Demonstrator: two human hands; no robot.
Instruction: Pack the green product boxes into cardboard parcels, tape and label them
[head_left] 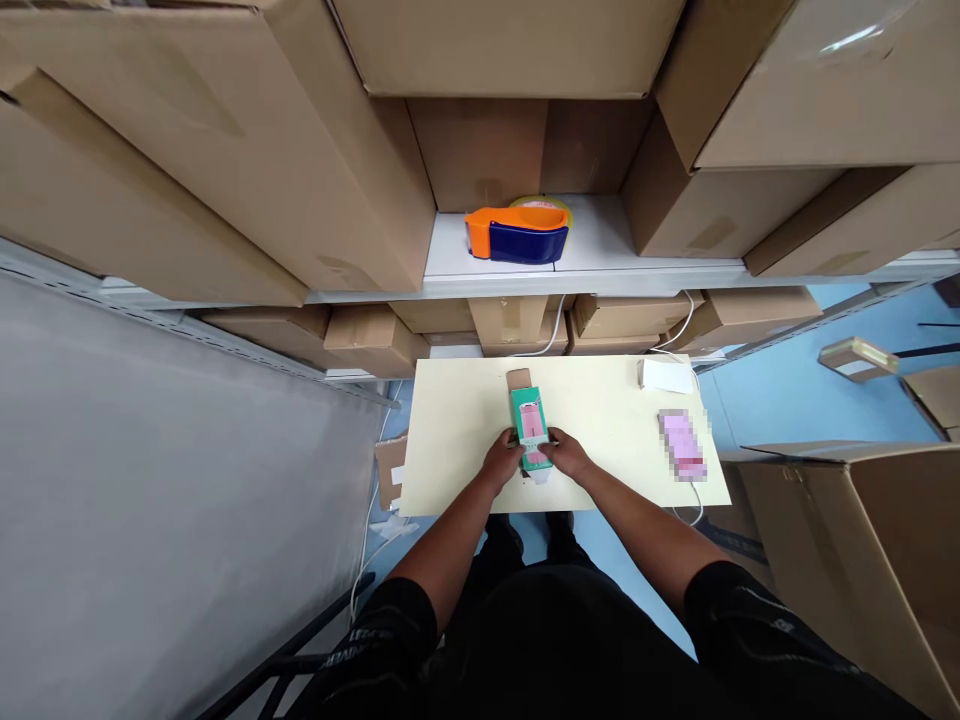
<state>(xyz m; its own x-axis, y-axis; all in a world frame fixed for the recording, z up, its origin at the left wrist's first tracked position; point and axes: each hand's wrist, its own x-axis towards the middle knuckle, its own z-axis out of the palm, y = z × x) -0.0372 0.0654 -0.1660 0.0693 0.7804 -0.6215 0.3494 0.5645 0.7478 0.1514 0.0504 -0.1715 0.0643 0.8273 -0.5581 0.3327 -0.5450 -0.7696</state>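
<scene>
A small green box with pink showing through its front lies between my hands over the pale yellow table. On its left edge, my left hand is closed with the thumb on the front. My right hand grips the lower right edge the same way. A whitish flap sticks out at the box's near end. Just beyond the far end is a small brown cardboard piece; whether it belongs to the box I cannot tell.
At the table's right lie a blurred pink-purple item and a white box. An orange and blue tape dispenser rests on the shelf among cardboard boxes. A large open carton stands at right; a grey wall is left.
</scene>
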